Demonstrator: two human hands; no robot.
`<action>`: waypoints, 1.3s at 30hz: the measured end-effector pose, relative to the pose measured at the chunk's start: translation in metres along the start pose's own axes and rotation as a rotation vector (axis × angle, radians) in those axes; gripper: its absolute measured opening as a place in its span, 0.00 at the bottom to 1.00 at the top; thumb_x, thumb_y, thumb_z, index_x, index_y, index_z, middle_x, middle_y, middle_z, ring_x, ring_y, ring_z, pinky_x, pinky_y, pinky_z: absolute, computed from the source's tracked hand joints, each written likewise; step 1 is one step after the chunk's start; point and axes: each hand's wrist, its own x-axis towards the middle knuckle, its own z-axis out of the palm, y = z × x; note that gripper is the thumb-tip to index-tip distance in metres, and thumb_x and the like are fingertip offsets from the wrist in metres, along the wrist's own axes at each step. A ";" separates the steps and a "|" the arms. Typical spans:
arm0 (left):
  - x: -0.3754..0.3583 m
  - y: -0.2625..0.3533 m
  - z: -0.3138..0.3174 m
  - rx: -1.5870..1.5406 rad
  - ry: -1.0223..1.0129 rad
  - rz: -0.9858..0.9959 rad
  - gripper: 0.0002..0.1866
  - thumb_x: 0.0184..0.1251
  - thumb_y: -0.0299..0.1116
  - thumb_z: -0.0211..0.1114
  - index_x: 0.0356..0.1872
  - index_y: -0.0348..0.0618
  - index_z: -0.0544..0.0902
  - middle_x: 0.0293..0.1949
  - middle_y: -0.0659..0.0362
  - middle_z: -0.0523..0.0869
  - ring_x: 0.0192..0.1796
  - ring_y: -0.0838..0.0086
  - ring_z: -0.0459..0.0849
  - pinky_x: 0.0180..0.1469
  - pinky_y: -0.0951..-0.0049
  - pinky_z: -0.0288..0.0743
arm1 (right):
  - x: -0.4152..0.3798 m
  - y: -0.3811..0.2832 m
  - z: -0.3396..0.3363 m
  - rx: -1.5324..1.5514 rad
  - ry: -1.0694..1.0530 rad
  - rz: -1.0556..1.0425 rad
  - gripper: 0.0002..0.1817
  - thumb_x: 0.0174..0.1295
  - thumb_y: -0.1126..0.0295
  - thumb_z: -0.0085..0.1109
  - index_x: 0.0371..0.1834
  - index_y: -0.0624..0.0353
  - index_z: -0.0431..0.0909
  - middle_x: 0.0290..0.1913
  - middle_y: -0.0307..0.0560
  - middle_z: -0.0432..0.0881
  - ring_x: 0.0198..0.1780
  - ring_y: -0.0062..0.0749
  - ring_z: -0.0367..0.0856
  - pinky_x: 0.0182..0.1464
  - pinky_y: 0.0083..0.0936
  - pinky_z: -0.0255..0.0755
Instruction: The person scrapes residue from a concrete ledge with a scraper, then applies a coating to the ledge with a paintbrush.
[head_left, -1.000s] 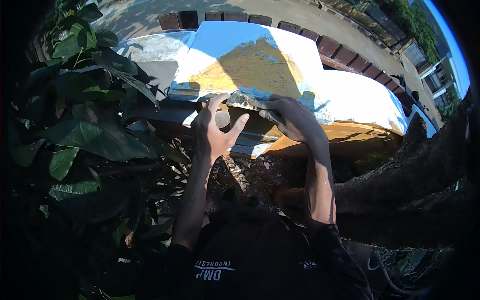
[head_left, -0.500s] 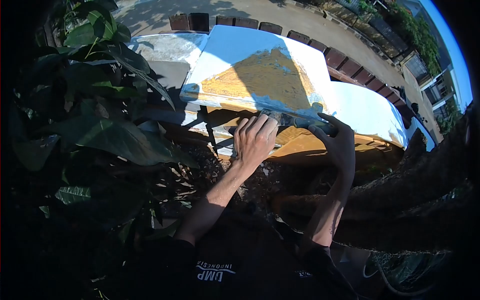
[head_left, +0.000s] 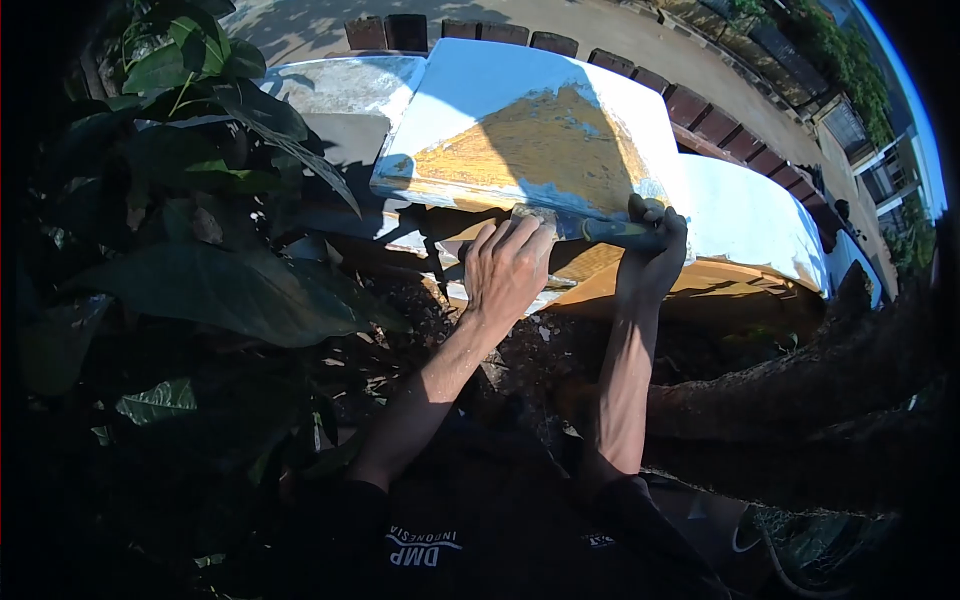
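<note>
My left hand is closed over the left end of a long dark blue-green tool with a rounded body, possibly a grinder or sander. My right hand wraps around the tool's right end, fingers curled. The tool lies level along the near lower edge of a white-painted wooden panel. A patch of bare yellowish wood shows on the panel's face, with flaked paint at its borders. My left fingers hide the tool's working end.
Large leaves crowd the left side. A thick branch or trunk crosses at lower right. More white boards continue to the right, above an orange-brown underside. A row of dark brown slats runs behind, beside a paved road.
My right hand has closed around the tool's right end, where its fingers were apart before. The left hand stays at the other end, and the view has shifted slightly.
</note>
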 end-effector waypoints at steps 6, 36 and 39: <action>0.003 -0.012 -0.017 0.062 0.018 -0.035 0.08 0.60 0.27 0.71 0.41 0.41 0.89 0.36 0.60 0.87 0.38 0.66 0.86 0.44 0.67 0.74 | -0.013 0.035 0.045 0.395 -0.138 0.129 0.33 0.74 0.38 0.45 0.18 0.52 0.66 0.10 0.37 0.58 0.12 0.27 0.57 0.19 0.27 0.60; 0.008 0.000 0.008 0.058 -0.129 0.156 0.11 0.53 0.24 0.69 0.39 0.39 0.87 0.36 0.59 0.84 0.38 0.68 0.83 0.43 0.68 0.72 | 0.017 0.011 0.030 0.201 0.050 0.106 0.27 0.74 0.47 0.37 0.16 0.47 0.61 0.09 0.33 0.54 0.09 0.20 0.51 0.14 0.24 0.52; 0.004 -0.006 0.006 0.056 -0.035 0.172 0.09 0.54 0.23 0.69 0.37 0.40 0.86 0.36 0.60 0.84 0.37 0.70 0.83 0.41 0.69 0.72 | 0.017 0.017 0.033 0.230 -0.117 0.106 0.27 0.73 0.50 0.39 0.15 0.50 0.61 0.10 0.35 0.56 0.10 0.22 0.52 0.15 0.23 0.50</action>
